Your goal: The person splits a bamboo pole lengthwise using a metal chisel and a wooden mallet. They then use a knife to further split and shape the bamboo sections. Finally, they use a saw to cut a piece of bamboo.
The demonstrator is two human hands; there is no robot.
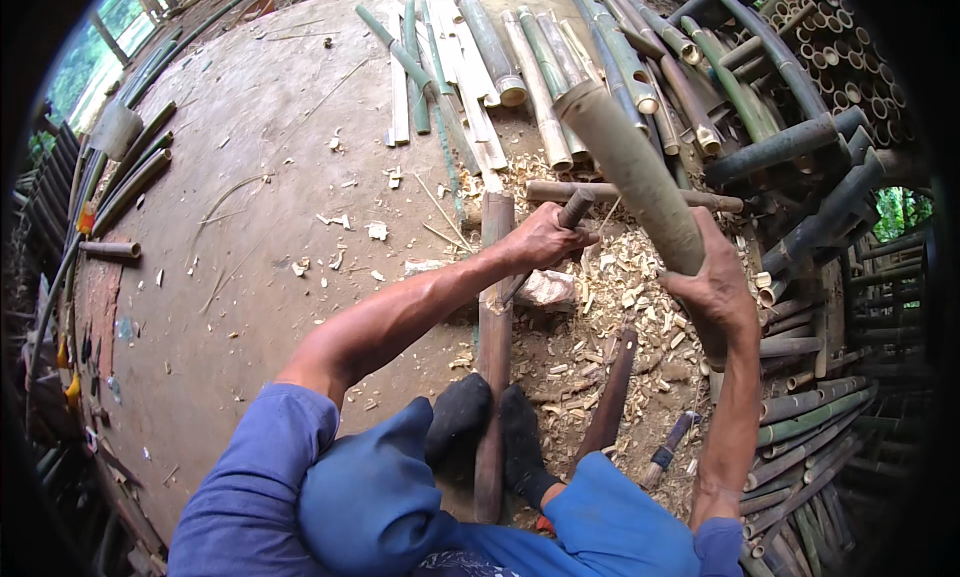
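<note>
A brown bamboo pole [494, 352] lies lengthwise between my two dark-socked feet, a notch cut in its upper side. My left hand [545, 242] is closed round the dark round handle of a chisel [574, 209], whose thin blade slants down to the pole near the notch. Raised to the right, my right hand [712, 277] grips a thick round club [640, 172] by its lower part. The club tilts up and leftward, its broad end above the chisel and apart from it. A pale block [547, 290] sits beside the pole, under my left hand.
Wood chips [640, 287] cover the ground right of the pole. A long dark blade-shaped piece [610, 392] and a brush-like tool [670, 447] lie there. Split strips [470, 67] and bamboo poles [545, 87] are spread ahead. Stacked bamboo [810, 427] lines the right side.
</note>
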